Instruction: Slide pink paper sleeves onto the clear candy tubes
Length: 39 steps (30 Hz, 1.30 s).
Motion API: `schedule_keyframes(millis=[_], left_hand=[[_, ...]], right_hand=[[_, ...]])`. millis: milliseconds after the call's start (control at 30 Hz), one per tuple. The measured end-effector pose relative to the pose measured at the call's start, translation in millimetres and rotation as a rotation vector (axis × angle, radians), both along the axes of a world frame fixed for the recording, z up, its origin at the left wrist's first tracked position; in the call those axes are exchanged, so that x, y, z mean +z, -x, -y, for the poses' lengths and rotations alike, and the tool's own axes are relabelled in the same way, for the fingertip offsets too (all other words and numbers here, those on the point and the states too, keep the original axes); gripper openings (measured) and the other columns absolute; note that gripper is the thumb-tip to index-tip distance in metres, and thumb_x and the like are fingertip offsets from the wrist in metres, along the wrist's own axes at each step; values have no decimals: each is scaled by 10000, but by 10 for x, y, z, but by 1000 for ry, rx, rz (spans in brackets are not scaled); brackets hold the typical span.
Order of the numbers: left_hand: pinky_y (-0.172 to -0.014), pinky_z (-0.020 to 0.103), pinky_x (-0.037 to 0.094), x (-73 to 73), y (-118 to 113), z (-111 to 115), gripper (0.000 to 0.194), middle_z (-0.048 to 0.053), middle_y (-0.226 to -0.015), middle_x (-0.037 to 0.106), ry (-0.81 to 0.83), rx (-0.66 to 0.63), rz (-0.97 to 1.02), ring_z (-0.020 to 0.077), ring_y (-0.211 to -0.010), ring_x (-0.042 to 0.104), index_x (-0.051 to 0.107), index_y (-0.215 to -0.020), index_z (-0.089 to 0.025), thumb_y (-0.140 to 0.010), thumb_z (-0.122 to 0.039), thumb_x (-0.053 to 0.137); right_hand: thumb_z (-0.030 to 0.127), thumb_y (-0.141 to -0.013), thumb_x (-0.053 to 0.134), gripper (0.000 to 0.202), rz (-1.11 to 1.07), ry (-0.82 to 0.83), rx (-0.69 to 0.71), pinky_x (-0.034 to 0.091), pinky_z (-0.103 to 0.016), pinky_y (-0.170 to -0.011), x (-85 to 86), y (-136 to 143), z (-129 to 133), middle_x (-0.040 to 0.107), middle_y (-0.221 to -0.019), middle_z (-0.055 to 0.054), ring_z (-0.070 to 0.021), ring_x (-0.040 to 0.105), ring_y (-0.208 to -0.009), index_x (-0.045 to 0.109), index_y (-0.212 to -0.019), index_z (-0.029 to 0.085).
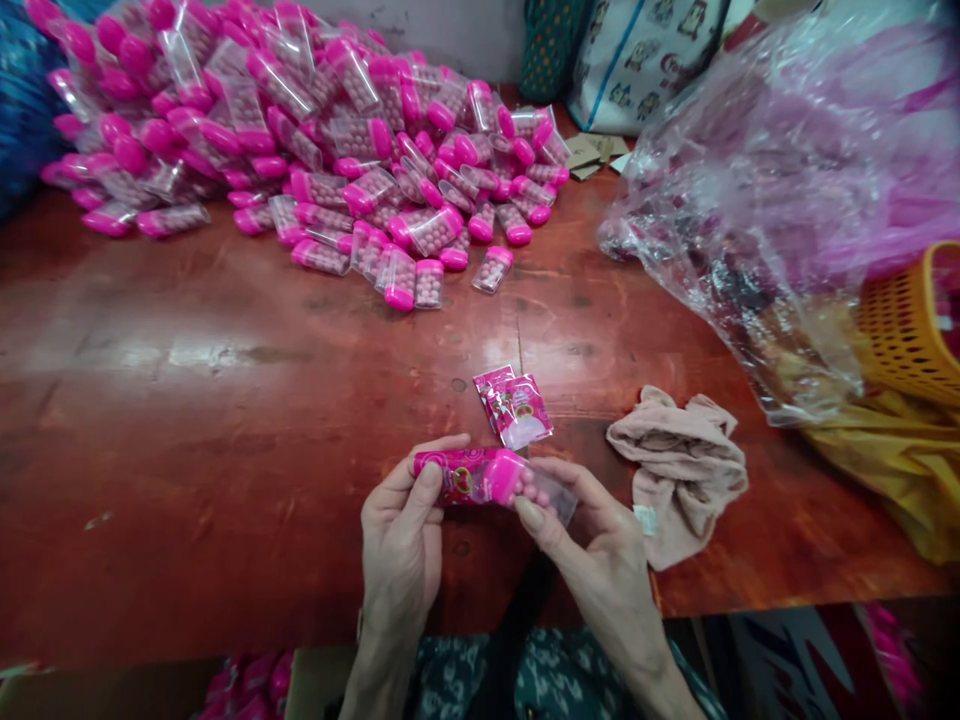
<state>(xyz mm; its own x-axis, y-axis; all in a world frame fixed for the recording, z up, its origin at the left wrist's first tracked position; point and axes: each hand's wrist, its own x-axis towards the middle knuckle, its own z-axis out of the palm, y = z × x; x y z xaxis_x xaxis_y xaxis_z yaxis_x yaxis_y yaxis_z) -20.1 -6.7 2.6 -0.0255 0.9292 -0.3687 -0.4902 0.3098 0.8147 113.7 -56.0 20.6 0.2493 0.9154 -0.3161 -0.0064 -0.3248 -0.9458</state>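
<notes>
In front of me, my left hand (405, 535) pinches a pink printed wrapper sleeve (460, 482) between thumb and fingers. My right hand (604, 550) grips the clear end of a small candy container (531, 486) filled with pale pink balls. Its pink cap meets the right end of the sleeve; how far it sits inside I cannot tell. Just beyond my hands, a couple of flat pink printed wrappers (525, 410) lie overlapping on the table.
Many pink-capped candy containers (322, 130) form a heap at the back left of the wooden table (187, 430). To the right lie a crumpled beige cloth (682, 470), clear plastic bags (735, 210) and a yellow basket (900, 320). A patterned bag (641, 60) stands behind.
</notes>
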Motion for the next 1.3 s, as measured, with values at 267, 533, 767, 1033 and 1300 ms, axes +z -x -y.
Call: schedule_keyframes(millis=[267, 533, 767, 1033, 1300], left_hand=[[-697, 208, 520, -27, 5, 13, 172, 69, -964, 706, -22, -14, -7, 135, -771, 647, 709, -885, -132, -815, -179, 559], [-684, 212, 516, -32, 1, 35, 152, 69, -963, 694, -28, -18, -34, 135, -760, 640, 715, -856, -142, -788, -197, 590], [-704, 223, 514, -29, 24, 53, 169, 68, -952, 693, -69, -31, -46, 137, -764, 641, 708, -881, -149, -806, -201, 567], [-692, 249, 523, -22, 18, 42, 115, 82, -981, 697, -75, 53, -43, 156, -774, 649, 656, -844, -149, -732, -171, 654], [-769, 273, 500, -29, -40, 30, 442, 94, -1004, 698, 71, 116, 37, 185, -859, 655, 565, -1042, -184, -635, -136, 731]], right_hand=[[329, -779, 647, 266, -66, 81, 137, 458, -236, -676, 29, -139, -32, 659, -888, -4, -147, 594, -761, 607, -1022, 229], [325, -776, 640, 277, 13, 155, 198, 473, -287, -717, 108, -188, -64, 650, -872, -27, -184, 598, -798, 612, -1026, 209], [296, -759, 669, 251, 15, 84, 229, 470, -272, -726, 34, -219, -42, 666, -890, 1, -176, 614, -806, 645, -1005, 254], [275, -778, 658, 251, 26, -47, 122, 462, -221, -703, -57, -98, -20, 671, -881, 29, -138, 607, -782, 628, -1027, 279], [290, -776, 650, 269, 51, -44, 48, 486, -244, -699, -132, 77, -16, 670, -867, -7, -157, 619, -760, 622, -1034, 217]])
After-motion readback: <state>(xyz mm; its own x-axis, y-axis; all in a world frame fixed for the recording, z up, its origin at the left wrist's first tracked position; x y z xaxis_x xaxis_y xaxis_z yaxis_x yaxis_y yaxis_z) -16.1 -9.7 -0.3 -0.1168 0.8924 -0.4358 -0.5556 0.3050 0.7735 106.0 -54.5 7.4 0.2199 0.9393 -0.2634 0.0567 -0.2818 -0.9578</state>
